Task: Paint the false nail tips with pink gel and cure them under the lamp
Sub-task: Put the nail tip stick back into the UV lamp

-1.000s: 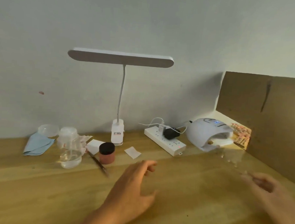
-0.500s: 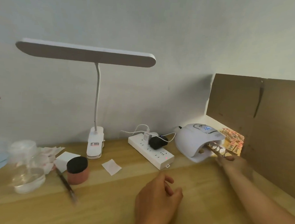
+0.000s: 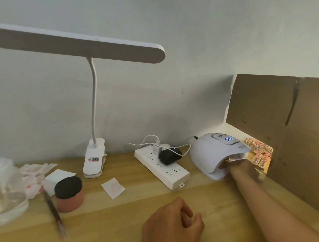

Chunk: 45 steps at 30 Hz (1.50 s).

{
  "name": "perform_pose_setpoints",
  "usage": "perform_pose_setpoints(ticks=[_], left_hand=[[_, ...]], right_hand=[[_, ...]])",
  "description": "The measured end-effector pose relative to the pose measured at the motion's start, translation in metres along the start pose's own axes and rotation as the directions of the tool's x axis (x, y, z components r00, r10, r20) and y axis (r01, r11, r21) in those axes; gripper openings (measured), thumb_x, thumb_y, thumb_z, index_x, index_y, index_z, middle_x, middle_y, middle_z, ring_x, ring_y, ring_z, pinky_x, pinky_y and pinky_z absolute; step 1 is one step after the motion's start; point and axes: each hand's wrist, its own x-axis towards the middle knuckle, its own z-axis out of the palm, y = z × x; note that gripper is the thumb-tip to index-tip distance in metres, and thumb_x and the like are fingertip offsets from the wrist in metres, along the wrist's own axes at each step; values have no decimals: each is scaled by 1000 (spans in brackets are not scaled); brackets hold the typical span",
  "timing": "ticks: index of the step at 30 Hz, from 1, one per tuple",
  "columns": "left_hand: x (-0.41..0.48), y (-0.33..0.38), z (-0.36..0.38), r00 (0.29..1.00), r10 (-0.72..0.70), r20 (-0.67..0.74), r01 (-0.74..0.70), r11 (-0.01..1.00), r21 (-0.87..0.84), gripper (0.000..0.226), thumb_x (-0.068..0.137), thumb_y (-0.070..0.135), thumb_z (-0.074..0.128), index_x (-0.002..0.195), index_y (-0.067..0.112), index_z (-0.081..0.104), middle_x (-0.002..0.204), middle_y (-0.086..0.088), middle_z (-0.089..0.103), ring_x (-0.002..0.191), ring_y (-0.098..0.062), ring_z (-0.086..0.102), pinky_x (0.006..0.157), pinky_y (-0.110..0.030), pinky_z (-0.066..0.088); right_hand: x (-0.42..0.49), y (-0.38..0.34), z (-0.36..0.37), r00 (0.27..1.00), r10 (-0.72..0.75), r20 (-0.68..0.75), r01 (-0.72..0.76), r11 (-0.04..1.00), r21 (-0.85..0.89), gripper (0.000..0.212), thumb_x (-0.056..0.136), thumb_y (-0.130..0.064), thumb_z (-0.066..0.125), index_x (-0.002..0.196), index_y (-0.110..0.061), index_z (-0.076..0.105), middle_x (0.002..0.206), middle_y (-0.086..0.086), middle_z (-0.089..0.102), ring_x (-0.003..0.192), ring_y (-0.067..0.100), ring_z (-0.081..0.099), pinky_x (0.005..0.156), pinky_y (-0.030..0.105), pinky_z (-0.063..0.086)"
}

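The white curing lamp (image 3: 212, 156) stands at the back right of the wooden table (image 3: 125, 216), its display lit. My right hand (image 3: 244, 167) reaches into the lamp's opening and pinches a thin stick (image 3: 228, 160) with nail tips; most of the stick and my fingertips are hidden inside. My left hand (image 3: 174, 225) rests on the table in front with its fingers loosely curled, holding nothing. The pink gel jar (image 3: 69, 194) with a black lid stands at the left, and the brush (image 3: 54, 213) lies beside it.
Rows of painted tips (image 3: 258, 152) sit right of the curing lamp against a cardboard wall (image 3: 282, 126). A power strip (image 3: 162, 166), a clip-on desk lamp (image 3: 94, 160), a paper square (image 3: 113, 187), crumpled wipes (image 3: 34, 174) and a clear jar (image 3: 4, 192) are also on the table.
My right hand has carried the stick with tips to the right and pushed it into the curing lamp. My left hand has curled loosely. The view has swung right and closer.
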Motion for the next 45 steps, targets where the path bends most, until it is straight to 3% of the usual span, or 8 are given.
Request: perform_pose_setpoints(ticks=[4, 7, 9, 16, 25, 30, 35, 45], left_hand=[[-2, 1, -1, 1000, -11, -11, 11, 1000, -7, 38, 72, 67, 53, 94, 37, 56, 85, 50, 52, 75, 11, 56, 62, -10, 34], [-3, 3, -1, 999, -28, -37, 28, 1000, -14, 35, 72, 68, 53, 92, 39, 57, 84, 53, 48, 75, 10, 56, 61, -11, 33], [-3, 3, -1, 999, -36, -38, 35, 999, -25, 33, 73, 67, 54, 91, 39, 58, 82, 52, 49, 75, 10, 56, 61, -10, 33], [-3, 2, -5, 998, -61, -35, 58, 996, -73, 30, 76, 65, 56, 88, 38, 59, 78, 51, 51, 72, 12, 54, 60, -10, 33], [-3, -1, -4, 999, -38, -30, 34, 992, -119, 30, 72, 65, 57, 92, 41, 58, 75, 37, 60, 71, 10, 56, 63, -10, 40], [-5, 0, -7, 999, -40, -34, 35, 990, -138, 28, 74, 66, 58, 87, 42, 59, 72, 39, 59, 68, 13, 55, 58, -11, 36], [-6, 0, -5, 999, -33, -41, 28, 993, -119, 28, 73, 66, 57, 87, 42, 59, 74, 41, 58, 68, 13, 54, 57, -11, 35], [-1, -3, -3, 996, -69, -49, 61, 988, -139, 29, 74, 65, 59, 81, 36, 61, 70, 40, 58, 69, 17, 52, 55, -11, 31]], right_hand=[[-5, 17, -8, 977, -134, -164, 166, 966, 198, 7, 86, -24, 57, 92, -23, 61, 108, 10, 64, 107, 38, 56, 98, 50, 42], [-10, 17, -27, 784, -388, -485, 549, 797, 251, 12, 81, -9, 57, 90, -17, 54, 98, 4, 57, 95, 36, 56, 87, 50, 46], [-5, -2, -36, 723, -574, -385, 660, 737, 142, 21, 80, -9, 59, 99, -18, 60, 100, 3, 57, 97, 34, 56, 87, 48, 47], [15, -49, -36, 831, -547, 104, 552, 786, -280, 54, 71, -54, 48, 122, -39, 58, 126, 4, 50, 125, 32, 37, 101, 41, 28], [16, -51, -40, 805, -581, 122, 591, 765, -258, 34, 87, -34, 57, 120, -39, 61, 124, 5, 48, 128, 29, 37, 102, 37, 31], [-26, 2, -33, 803, -396, -445, 526, 823, 216, 18, 84, -8, 52, 98, -17, 60, 100, 1, 46, 93, 35, 56, 72, 36, 40], [-31, 42, -9, 899, -435, -50, 431, 900, -65, 16, 85, -32, 65, 96, -21, 63, 104, 8, 59, 99, 28, 56, 88, 38, 45], [-33, 21, -1, 906, -422, -39, 413, 900, -141, 17, 86, -31, 62, 94, -17, 63, 102, 6, 61, 92, 27, 57, 84, 36, 45]])
